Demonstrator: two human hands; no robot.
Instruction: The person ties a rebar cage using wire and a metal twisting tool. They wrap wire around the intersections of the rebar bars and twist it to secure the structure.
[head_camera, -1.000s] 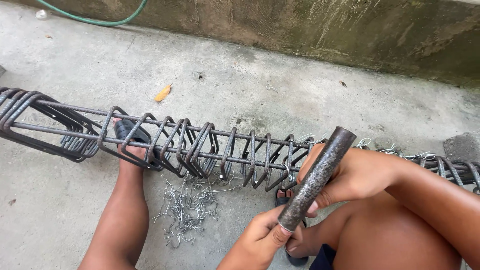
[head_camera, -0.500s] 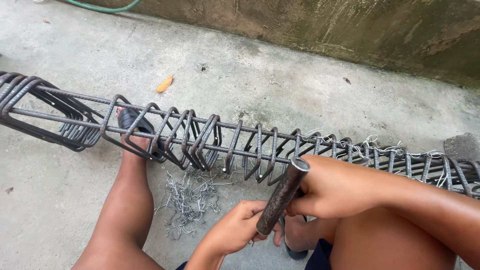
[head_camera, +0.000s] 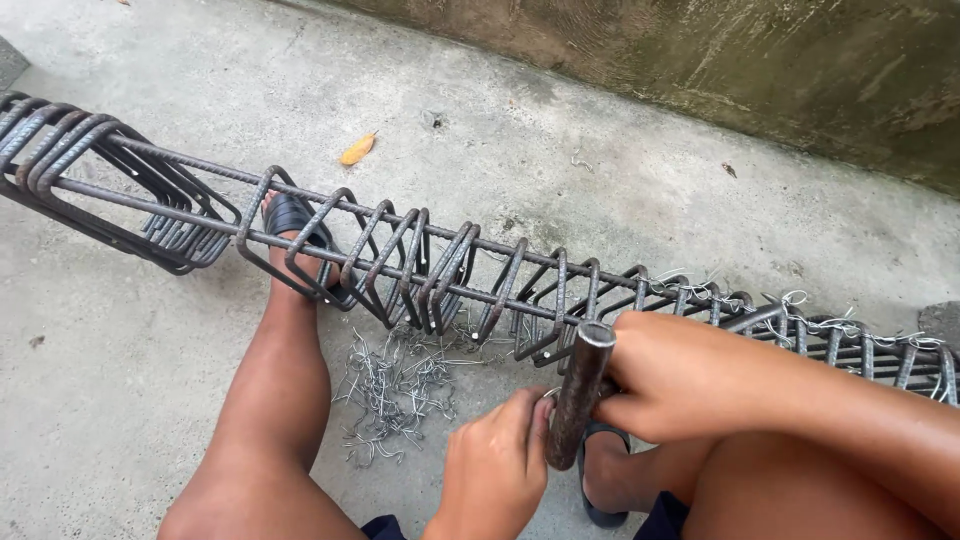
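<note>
The right hand is closing around a dark metal rod tool, its long axis running steeply up from the grip. Just below, the left hand is pinching its lower end. Just beyond the tool's top, the rebar cage is lying crosswise, nearer the right hand.
</note>
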